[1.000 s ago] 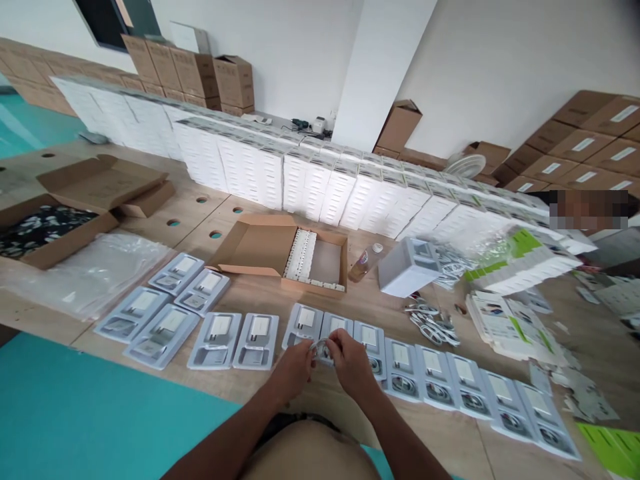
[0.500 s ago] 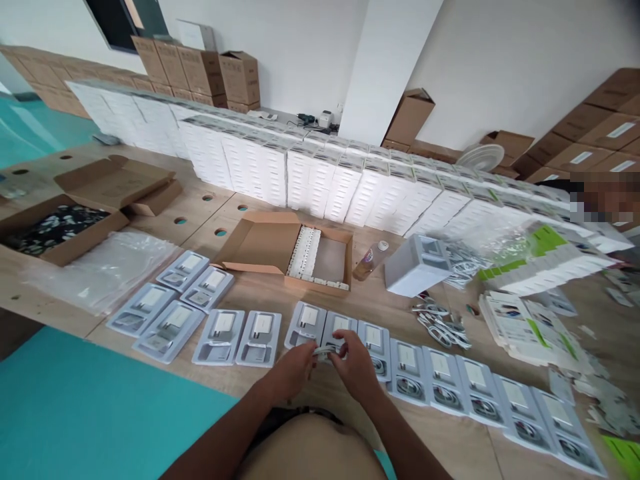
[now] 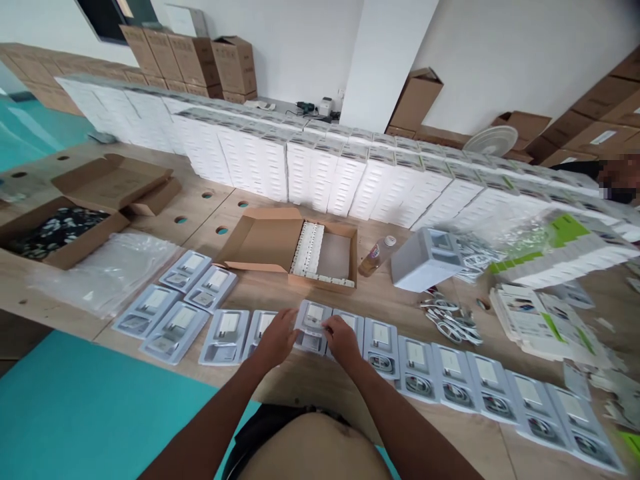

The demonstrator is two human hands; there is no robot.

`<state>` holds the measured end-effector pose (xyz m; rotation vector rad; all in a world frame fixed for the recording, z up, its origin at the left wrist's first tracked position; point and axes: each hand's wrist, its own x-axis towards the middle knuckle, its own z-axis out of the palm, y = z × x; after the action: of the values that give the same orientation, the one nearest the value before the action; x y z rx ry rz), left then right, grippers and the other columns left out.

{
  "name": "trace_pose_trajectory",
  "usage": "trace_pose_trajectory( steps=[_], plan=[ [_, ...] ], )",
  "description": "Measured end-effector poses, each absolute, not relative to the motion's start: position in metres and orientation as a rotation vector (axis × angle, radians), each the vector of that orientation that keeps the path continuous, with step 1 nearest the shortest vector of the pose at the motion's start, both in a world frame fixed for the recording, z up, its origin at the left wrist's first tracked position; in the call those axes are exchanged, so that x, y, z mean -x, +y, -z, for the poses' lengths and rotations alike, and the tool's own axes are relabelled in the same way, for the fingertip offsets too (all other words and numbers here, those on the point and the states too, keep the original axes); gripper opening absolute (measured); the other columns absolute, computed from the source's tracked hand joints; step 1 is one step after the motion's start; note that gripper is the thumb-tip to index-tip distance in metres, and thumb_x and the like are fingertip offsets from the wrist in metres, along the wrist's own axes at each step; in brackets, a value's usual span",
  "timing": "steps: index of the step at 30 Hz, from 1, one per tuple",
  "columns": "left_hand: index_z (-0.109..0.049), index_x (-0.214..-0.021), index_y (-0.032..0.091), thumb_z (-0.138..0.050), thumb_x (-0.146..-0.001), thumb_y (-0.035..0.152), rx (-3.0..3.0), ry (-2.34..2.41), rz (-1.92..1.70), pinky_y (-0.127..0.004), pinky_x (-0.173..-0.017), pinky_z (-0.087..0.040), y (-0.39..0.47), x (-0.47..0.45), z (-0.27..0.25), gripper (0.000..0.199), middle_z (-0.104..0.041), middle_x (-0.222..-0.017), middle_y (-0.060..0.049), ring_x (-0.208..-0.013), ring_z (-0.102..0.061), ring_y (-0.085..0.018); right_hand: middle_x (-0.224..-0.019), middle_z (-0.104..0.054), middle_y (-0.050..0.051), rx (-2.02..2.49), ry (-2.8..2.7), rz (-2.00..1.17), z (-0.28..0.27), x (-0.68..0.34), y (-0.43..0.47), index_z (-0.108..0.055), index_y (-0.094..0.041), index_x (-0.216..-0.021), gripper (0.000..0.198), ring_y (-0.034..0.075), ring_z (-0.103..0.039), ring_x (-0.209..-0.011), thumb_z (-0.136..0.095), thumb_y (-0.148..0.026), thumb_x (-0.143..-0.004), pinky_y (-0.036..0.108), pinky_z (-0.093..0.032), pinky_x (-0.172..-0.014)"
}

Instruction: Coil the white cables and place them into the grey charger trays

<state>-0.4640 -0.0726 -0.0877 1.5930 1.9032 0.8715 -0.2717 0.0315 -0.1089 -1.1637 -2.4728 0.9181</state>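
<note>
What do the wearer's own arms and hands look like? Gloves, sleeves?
Left hand and right hand are gloveless. Forearms are bare, no sleeves in view; no watch or band shows at the wrists. Rings: too small to tell.

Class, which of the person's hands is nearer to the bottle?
Right. The right hand is on the near side of the bottle, slightly to its left; the left hand is farther left.
</note>
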Motion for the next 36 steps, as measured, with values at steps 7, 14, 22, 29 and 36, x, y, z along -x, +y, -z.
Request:
trace_pose_trajectory(
  steps=[7,14,22,29,36],
  plan=[
    [-0.043,-0.129,0.021,-0.052,-0.076,0.008,-1.645,1.955,-0.772,-0.045,-0.106,-0.04,-0.084,0.442,0.105,0.055,-0.047,-0.13,-0.011,-0.123,-0.046,-0.025,-0.093,-0.063,0.004,1.121,-2.61,-0.834,0.124,0.255,0.01,-0.064,-0.02,-0.089,0.013,0.017,-0.058,-0.088,-0.054,-0.012,-0.086,0.025,-0.041,-0.078],
    [-0.043,-0.12,0.022,-0.055,-0.074,0.009,-1.652,1.942,-0.732,-0.04,-0.102,-0.043,-0.088,0.437,0.109,0.05,-0.047,-0.123,-0.008,-0.117,-0.049,-0.022,-0.089,-0.064,0.004,1.021,-2.696,-0.87,0.128,0.253,-0.002,-0.066,-0.02,-0.08,0.012,0.017,-0.057,-0.085,-0.057,-0.015,-0.086,0.026,-0.039,-0.079],
    [-0.047,-0.113,0.022,-0.059,-0.075,0.013,-1.673,1.978,-0.6,-0.04,-0.096,-0.044,-0.094,0.438,0.114,0.04,-0.054,-0.117,-0.007,-0.11,-0.053,-0.024,-0.088,-0.064,0.004,1.185,-2.408,-1.011,0.126,0.255,0.004,-0.065,-0.02,-0.082,0.011,0.017,-0.058,-0.081,-0.058,-0.013,-0.078,0.026,-0.042,-0.075],
    [-0.043,-0.13,0.021,-0.058,-0.075,0.009,-1.752,1.964,-0.523,-0.038,-0.103,-0.037,-0.082,0.426,0.128,0.058,-0.055,-0.129,-0.007,-0.121,-0.048,-0.024,-0.073,-0.069,0.005,1.448,-1.969,-1.159,0.126,0.237,0.017,-0.065,-0.017,-0.083,0.018,0.019,-0.064,-0.066,-0.059,-0.034,-0.08,0.028,-0.049,-0.063],
    [-0.065,-0.09,0.02,-0.053,-0.086,0.016,-1.925,1.877,-0.387,-0.036,-0.086,-0.042,-0.071,0.431,0.128,0.014,-0.066,-0.094,-0.005,-0.096,-0.056,-0.023,-0.075,-0.071,0.006,1.48,-1.837,-1.189,0.128,0.225,0.017,-0.066,-0.017,-0.081,0.023,0.021,-0.066,-0.069,-0.061,-0.039,-0.077,0.03,-0.051,-0.066]
  ],
)
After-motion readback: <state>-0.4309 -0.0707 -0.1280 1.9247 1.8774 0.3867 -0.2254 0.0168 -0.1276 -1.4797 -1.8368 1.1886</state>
